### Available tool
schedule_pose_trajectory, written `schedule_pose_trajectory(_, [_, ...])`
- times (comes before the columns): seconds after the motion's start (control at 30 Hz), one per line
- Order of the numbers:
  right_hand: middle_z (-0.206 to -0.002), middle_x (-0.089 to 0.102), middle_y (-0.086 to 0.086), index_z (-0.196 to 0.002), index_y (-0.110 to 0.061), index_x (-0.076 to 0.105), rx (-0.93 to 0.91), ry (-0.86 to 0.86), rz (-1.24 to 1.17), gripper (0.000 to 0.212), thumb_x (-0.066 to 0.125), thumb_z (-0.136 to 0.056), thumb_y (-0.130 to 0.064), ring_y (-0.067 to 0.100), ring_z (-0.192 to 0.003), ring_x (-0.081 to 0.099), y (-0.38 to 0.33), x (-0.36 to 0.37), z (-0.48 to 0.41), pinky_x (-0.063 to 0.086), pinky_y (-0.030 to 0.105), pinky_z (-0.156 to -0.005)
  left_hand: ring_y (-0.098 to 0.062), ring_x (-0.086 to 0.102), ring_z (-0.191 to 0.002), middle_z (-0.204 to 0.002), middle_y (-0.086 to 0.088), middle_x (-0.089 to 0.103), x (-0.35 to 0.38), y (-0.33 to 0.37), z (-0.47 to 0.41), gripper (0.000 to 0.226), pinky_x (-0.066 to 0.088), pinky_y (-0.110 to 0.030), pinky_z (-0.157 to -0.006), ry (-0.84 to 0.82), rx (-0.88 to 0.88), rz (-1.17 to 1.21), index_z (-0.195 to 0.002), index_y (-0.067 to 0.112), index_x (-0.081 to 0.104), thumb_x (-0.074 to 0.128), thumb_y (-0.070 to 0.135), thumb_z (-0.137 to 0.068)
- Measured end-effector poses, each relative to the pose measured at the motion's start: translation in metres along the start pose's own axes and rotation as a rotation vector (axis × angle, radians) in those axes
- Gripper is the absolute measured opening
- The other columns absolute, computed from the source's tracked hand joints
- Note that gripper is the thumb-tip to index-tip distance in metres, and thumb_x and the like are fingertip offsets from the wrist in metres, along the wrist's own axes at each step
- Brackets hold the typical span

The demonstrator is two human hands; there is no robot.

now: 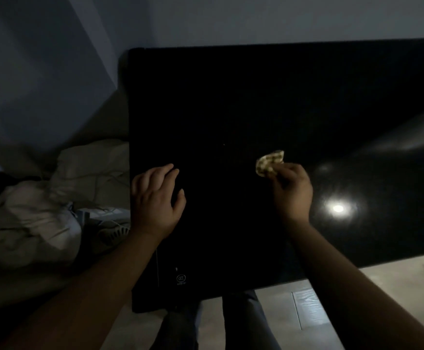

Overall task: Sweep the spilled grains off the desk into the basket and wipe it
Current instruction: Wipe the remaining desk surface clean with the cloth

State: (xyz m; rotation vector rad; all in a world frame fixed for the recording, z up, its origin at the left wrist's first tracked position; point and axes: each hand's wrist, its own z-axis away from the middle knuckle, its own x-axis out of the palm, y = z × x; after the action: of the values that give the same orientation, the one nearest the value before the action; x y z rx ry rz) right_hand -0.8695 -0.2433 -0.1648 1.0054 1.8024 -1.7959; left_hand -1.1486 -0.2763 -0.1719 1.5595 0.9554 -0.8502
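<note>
The right hand pinches 1 small patterned cloth over the middle of the desk. The cloth looks soft, light and crumpled, so grip it by its bunched edge. The left hand rests on the desk's left edge, fingers relaxed and holding nothing.

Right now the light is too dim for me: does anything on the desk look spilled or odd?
One tiny pale speck lies on the glossy black desk, left of the crumpled patterned cloth pinched in the right hand; maybe a grain, too small to tell. The bright patch is reflected light.
</note>
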Motion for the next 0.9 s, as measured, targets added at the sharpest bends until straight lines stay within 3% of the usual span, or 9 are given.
schedule_pose_trajectory(0.1, [-0.105, 0.061, 0.000, -0.108, -0.018, 0.072, -0.113, -0.036, 0.020, 0.027, 0.070, -0.083, -0.007, 0.020, -0.096, 0.059, -0.003, -0.002, 0.057, 0.048, 0.027, -0.082, -0.028, 0.044, -0.121, -0.135, -0.003, 0.051, -0.001, 0.001, 0.000, 0.048, 0.031, -0.047, -0.103, -0.020, -0.002, -0.043, -0.128, 0.014, 0.056, 0.041, 0.038, -0.089])
schedule_pose_trajectory(0.17, [-0.107, 0.061, 0.000, -0.109, -0.022, 0.071, -0.147, -0.081, 0.030, 0.033, 0.073, -0.080, -0.007, 0.016, -0.095, 0.058, -0.006, -0.008, 0.096, 0.049, 0.026, -0.079, -0.027, 0.042, -0.122, -0.136, -0.002, 0.050, -0.002, 0.001, 0.001, 0.048, 0.030, -0.047, -0.104, -0.025, -0.003, -0.062, -0.128, 0.014, 0.055, 0.041, 0.039, -0.089])
schedule_pose_trajectory(0.3, [-0.103, 0.061, -0.007, -0.107, -0.025, 0.072, -0.155, -0.197, -0.074, 0.023, 0.067, -0.084, -0.027, 0.009, -0.093, 0.059, -0.012, -0.020, 0.128, 0.052, 0.028, -0.076, -0.026, 0.042, -0.122, -0.135, -0.002, 0.050, -0.003, 0.002, 0.000, 0.048, 0.029, -0.047, -0.103, -0.034, -0.005, -0.089, -0.127, 0.014, 0.056, 0.041, 0.038, -0.088])
schedule_pose_trajectory(0.4, [-0.100, 0.063, -0.001, -0.102, -0.016, 0.073, -0.100, -0.104, -0.089, 0.019, 0.070, -0.084, -0.018, 0.014, -0.090, 0.062, -0.011, -0.030, 0.101, 0.055, 0.035, -0.075, -0.026, 0.042, -0.122, -0.135, -0.001, 0.050, -0.002, 0.002, 0.001, 0.049, 0.029, -0.046, -0.104, -0.037, -0.001, -0.110, -0.127, 0.015, 0.056, 0.041, 0.039, -0.087])
schedule_pose_trajectory(0.53, [-0.109, 0.062, 0.002, -0.110, -0.012, 0.070, 0.077, 0.018, -0.020, 0.023, 0.066, -0.087, -0.012, 0.021, -0.102, 0.059, -0.002, -0.033, 0.057, 0.052, 0.043, -0.087, -0.027, 0.042, -0.123, -0.135, -0.003, 0.050, -0.002, 0.001, 0.002, 0.050, 0.029, -0.047, -0.104, -0.030, 0.007, -0.094, -0.127, 0.014, 0.055, 0.039, 0.040, -0.088])
schedule_pose_trajectory(0.73, [-0.107, 0.062, 0.003, -0.108, -0.016, 0.071, -0.019, 0.002, 0.006, 0.024, 0.067, -0.085, -0.012, 0.019, -0.099, 0.058, 0.004, -0.023, 0.106, 0.053, 0.040, -0.083, -0.029, 0.041, -0.124, -0.136, -0.003, 0.049, -0.001, 0.003, 0.001, 0.052, 0.028, -0.048, -0.105, -0.043, 0.004, -0.106, -0.129, 0.014, 0.054, 0.036, 0.041, -0.088])
schedule_pose_trajectory(0.9, [-0.103, 0.058, -0.010, -0.105, -0.023, 0.072, -0.099, -0.044, 0.040, 0.025, 0.072, -0.082, -0.014, 0.002, -0.096, 0.049, 0.002, -0.026, 0.164, 0.042, 0.015, -0.078, -0.029, 0.040, -0.125, -0.136, -0.004, 0.049, -0.002, 0.002, 0.002, 0.053, 0.027, -0.047, -0.105, -0.041, 0.014, -0.115, -0.129, 0.013, 0.054, 0.036, 0.041, -0.088])
